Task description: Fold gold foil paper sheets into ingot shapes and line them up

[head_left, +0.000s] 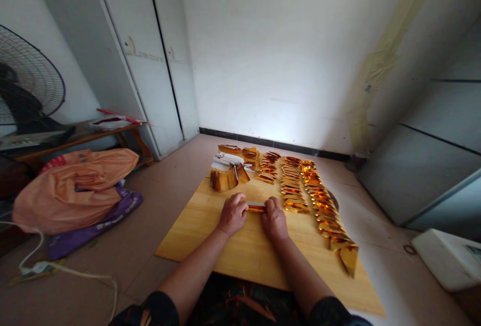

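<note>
Left hand has the 9 o'clock end of a gold strip pinched tight, right hand the 3 o'clock end, strip over mid wooden board. From the strip: rows of folded gold pieces from 12 to 4 o'clock, curved gold sheets at 10–11, white item just behind them.

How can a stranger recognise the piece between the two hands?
Find the wooden board. Near its middle, the left hand and right hand hold a narrow gold piece with a pale upper edge. Unlike the gold rows, it is held.
</note>
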`<control>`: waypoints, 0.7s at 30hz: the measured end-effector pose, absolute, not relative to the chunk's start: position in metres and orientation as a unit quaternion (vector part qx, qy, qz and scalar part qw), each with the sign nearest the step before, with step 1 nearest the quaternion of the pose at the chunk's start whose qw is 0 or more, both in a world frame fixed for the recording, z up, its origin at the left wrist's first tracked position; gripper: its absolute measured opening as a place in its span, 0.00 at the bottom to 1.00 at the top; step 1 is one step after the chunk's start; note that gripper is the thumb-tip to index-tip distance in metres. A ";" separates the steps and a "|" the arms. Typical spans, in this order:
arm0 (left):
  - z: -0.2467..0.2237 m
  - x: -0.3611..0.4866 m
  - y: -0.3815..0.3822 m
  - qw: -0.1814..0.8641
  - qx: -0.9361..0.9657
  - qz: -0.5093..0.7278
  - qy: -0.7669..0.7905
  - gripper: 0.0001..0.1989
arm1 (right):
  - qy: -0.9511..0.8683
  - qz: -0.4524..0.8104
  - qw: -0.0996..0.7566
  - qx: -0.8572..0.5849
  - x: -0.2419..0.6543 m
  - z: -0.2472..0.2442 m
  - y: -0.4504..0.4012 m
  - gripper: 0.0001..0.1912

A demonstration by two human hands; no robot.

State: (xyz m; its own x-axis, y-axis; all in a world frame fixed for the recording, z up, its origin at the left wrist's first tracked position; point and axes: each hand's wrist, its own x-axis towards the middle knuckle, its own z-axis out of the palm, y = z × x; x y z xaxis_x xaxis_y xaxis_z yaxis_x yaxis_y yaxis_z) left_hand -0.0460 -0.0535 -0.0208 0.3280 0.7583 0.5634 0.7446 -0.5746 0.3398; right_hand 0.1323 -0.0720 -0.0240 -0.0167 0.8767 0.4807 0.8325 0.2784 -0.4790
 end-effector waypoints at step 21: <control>-0.007 -0.044 -0.057 0.016 0.823 0.267 0.501 0.09 | -0.759 -0.045 0.301 -0.576 0.132 -0.012 -0.082 0.07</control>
